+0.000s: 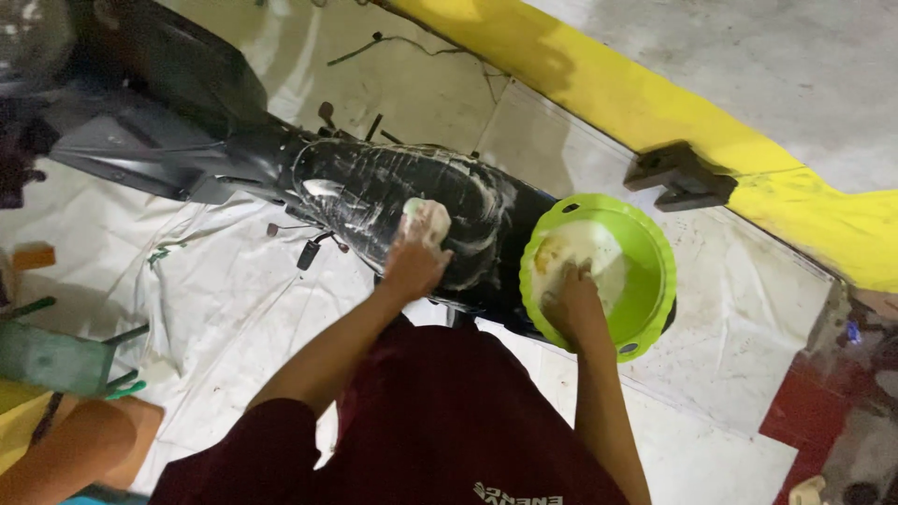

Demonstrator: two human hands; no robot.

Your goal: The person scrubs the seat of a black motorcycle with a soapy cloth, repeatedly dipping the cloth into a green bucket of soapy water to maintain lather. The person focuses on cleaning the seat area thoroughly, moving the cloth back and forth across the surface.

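- Over the soapy black motorcycle seat (412,210), the left hand (414,262) presses a pale sponge (426,218) flat against the top, fingers curled around it; holding it from above seems to let the palm bear down on the curved surface.
- White suds streak the seat around the sponge, thickest toward the rear end nearest the basin.
- Just right of the seat sits a bright green basin (645,271), its rim touching or overlapping the seat's end, apparently so that soapy water stays within easy reach.
- Down in the basin, the right hand (572,304) dips into milky water; its fingers are under the foam, so I cannot tell whether they are closed on anything or spread loose.
- Under the bike lies a white sheet (224,299) spread over the floor, marked with dark smudges.
- Beyond the basin, a yellow kerb (655,103) runs on a slant, with a dark block (678,176) lying against it; that edge limits room on the far right.
- Open sheet lies left of the seat, though a second person's arm (65,449) and a green tool (56,360) take up the lower left corner.
- Near the person's dark red shirt (440,421), the sheet lies bare on the right.
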